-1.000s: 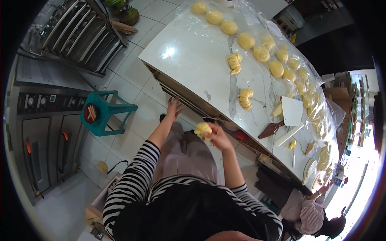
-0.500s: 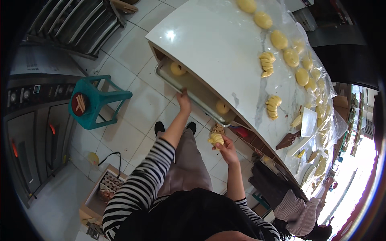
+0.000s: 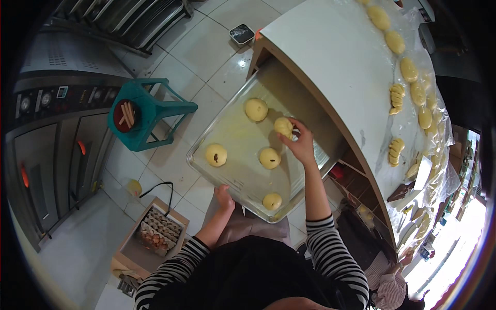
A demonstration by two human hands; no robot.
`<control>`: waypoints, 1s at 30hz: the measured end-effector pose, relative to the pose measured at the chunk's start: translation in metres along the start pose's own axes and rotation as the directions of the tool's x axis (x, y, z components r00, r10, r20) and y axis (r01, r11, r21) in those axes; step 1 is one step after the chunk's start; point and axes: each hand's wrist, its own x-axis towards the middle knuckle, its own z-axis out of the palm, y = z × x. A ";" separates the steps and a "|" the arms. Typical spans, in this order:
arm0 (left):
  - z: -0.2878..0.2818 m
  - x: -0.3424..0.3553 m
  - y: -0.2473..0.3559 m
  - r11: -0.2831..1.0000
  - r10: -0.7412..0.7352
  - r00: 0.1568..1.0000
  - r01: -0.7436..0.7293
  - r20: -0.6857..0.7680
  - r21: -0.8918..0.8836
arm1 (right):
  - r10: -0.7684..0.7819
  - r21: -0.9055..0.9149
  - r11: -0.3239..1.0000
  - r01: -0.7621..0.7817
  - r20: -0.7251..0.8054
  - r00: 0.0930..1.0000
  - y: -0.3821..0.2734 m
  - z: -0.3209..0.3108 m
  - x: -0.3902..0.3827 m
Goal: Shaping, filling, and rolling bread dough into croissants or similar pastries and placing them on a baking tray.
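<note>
Your shaped dough (image 3: pixel 282 126) is now over the farther-out tray (image 3: pixel 242 178), pinched between thumb and bent fingertips of your right hand (image 3: pixel 299 142), near four round buns (image 3: pixel 256 109); your left hand (image 3: pixel 224 198) grips the tray's near rim, fingers partly hidden.

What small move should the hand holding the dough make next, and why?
Perhaps settle the dough piece and let go: the right hand has it over or on the tray, where four other dough balls lie spaced apart.
</note>
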 end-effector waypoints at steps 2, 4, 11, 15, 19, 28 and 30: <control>-0.010 -0.002 0.003 1.000 -0.004 1.000 0.004 -0.025 0.021 | -0.079 -0.020 0.997 0.078 -0.080 0.994 0.022 0.008 0.027; -0.016 -0.009 0.009 0.998 0.013 0.994 -0.006 -0.107 0.067 | -0.154 -0.046 0.988 0.149 -0.149 0.977 0.029 0.014 0.050; -0.048 -0.004 -0.001 0.965 0.104 0.978 -0.055 -0.183 0.255 | -0.305 -0.254 0.932 0.258 -0.169 0.937 0.022 0.031 0.126; -0.039 -0.009 0.004 0.987 0.082 0.982 -0.056 -0.172 0.151 | -0.322 -0.453 0.851 0.267 -0.048 0.946 0.020 0.037 0.132; -0.041 -0.007 0.010 0.997 0.050 0.986 -0.040 -0.160 0.070 | -0.330 -0.474 0.822 0.316 0.055 0.942 0.001 0.039 0.120; -0.096 0.018 -0.028 0.742 0.450 0.889 -0.422 0.079 0.521 | -0.429 -0.605 0.684 0.408 0.120 0.895 -0.007 0.027 0.111; -0.040 -0.002 0.002 0.987 0.046 0.997 -0.035 -0.066 0.160 | -0.350 -0.448 0.791 0.417 0.229 0.909 -0.018 0.000 0.071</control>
